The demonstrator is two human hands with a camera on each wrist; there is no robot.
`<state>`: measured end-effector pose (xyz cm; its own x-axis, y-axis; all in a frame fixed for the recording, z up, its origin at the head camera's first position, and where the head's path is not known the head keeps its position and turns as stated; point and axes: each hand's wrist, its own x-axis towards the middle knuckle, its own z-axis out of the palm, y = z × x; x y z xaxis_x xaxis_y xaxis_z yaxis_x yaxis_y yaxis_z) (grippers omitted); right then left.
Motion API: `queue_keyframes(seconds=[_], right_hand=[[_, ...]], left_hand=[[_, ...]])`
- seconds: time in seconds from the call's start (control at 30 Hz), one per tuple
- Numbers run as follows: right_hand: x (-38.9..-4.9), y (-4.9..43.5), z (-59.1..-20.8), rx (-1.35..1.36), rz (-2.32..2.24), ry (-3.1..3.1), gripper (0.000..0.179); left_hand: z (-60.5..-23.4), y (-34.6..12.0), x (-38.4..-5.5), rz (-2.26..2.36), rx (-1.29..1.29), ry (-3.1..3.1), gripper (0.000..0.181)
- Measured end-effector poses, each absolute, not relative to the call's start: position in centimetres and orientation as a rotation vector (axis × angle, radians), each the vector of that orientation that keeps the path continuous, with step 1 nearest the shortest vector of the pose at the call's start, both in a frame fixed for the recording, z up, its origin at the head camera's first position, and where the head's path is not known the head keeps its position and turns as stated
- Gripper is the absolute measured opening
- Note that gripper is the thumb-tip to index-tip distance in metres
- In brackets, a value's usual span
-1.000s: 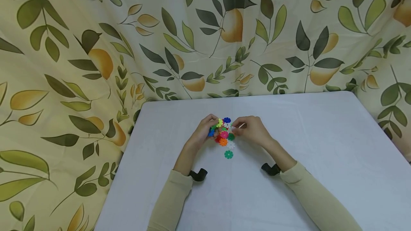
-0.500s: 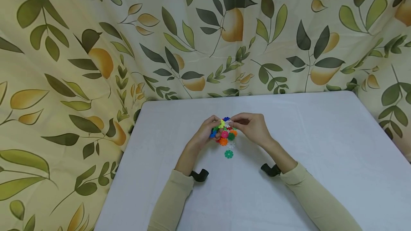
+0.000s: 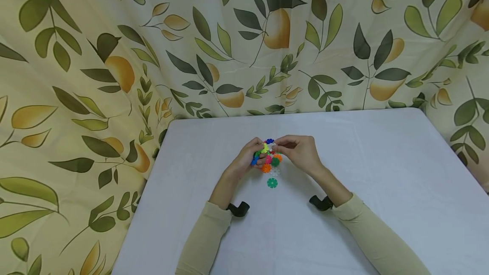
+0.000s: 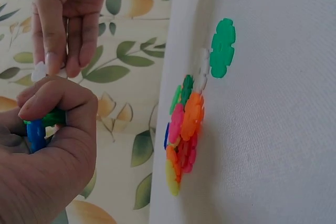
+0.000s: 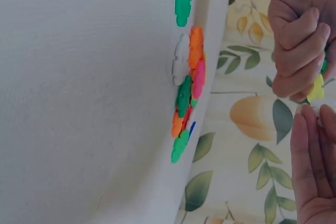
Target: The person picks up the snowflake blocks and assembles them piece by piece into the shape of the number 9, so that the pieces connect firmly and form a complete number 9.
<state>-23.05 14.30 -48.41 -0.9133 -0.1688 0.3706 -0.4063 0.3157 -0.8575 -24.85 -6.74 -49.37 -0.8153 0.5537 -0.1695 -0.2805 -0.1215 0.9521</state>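
Note:
My left hand (image 3: 244,156) grips a small chain of notched building discs above the table. Its blue disc (image 4: 35,135) and green disc (image 4: 52,118) show between the curled fingers in the left wrist view, and a yellow disc (image 5: 316,88) pokes out in the right wrist view. Opposite, my right hand (image 3: 299,150) pinches a white disc (image 4: 39,71) between thumb and fingertips, right at the yellow one. The fingers hide most of that white disc. Beneath both hands lies a loose pile of discs, including an orange disc (image 3: 265,168) and a dark green disc (image 3: 275,162).
A single green disc (image 3: 272,183) lies on the near side of the pile, beside a white disc (image 5: 180,60). The white-covered table (image 3: 363,156) ends at a leaf-patterned curtain (image 3: 244,54). A black wrist mount (image 3: 238,209) juts from each wrist.
My right hand has moved slightly left to bring the white disc up to the yellow one, uncovering an orange disc in the pile. Over the last half second both hands barely shift.

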Motion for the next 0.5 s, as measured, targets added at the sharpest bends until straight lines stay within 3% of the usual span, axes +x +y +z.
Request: queue_keyframes(seconds=[0.5], right_hand=[[-22.92,14.21,-48.22,0.493,1.751,-2.308,0.008]], left_hand=[[-49.28,-6.68,-24.7,2.061,0.368,1.503,0.017]])
